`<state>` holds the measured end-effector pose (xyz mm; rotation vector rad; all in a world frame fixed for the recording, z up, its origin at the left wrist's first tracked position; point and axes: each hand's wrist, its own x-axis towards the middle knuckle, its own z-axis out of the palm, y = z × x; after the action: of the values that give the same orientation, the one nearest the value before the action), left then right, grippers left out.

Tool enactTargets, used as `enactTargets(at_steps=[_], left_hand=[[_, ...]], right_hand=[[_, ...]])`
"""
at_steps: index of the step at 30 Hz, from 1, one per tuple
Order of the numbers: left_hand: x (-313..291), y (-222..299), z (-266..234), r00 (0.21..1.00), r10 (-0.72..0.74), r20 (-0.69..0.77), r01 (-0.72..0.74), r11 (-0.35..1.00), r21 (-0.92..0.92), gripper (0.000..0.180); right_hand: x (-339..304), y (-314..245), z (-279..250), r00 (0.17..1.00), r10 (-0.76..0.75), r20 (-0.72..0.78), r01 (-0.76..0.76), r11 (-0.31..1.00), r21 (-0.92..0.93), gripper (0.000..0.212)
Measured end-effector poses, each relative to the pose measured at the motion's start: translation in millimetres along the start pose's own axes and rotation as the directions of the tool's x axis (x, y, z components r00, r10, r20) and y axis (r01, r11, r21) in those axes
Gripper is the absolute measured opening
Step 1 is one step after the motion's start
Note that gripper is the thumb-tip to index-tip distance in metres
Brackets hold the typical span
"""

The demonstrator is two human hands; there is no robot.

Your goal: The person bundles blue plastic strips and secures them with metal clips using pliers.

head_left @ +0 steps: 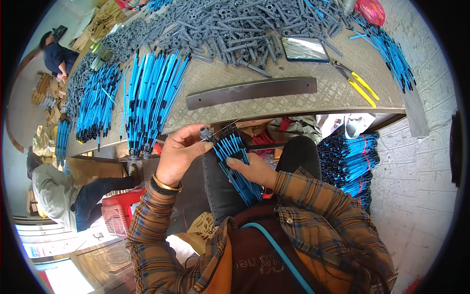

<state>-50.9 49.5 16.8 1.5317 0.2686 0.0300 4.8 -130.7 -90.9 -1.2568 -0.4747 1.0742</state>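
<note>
My right hand [254,169] is closed round a bundle of thin blue rods with black parts [236,152], its thumb lying across them. The bundle slants over my lap, just below the table's near edge. At its upper left end my left hand [175,156] is closed, pinching a small grey plastic fitting [205,132] between thumb and fingers. Whether the fitting is joined to a rod is hidden by the fingers. Thin dark tips stick out at the bundle's top.
Grey plastic stems [235,29] are heaped across the table [352,93]. Blue rod bundles [154,93] overhang its left edge. A dark metal bar [252,92], a phone [304,49] and yellow-handled pliers [360,84] lie ahead. Tied bundles [360,161] stand right; other people [61,56] are left.
</note>
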Motion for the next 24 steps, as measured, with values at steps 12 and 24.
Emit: enactTargets(at_steps=[12, 24], left_hand=[[-10.7, -4.9, -1.7, 0.999, 0.032, 0.035, -0.034, 0.997, 0.074, 0.041], [-8.1, -11.9, 12.6, 0.991, 0.120, -0.059, -0.109, 0.981, 0.158, 0.040]], right_hand=[[2.4, -5.8, -5.7, 0.984, 0.031, 0.175, -0.037, 0.999, 0.029, 0.045], [-3.1, -3.2, -3.8, 0.996, 0.009, 0.094, 0.000, 0.996, -0.094, 0.049]])
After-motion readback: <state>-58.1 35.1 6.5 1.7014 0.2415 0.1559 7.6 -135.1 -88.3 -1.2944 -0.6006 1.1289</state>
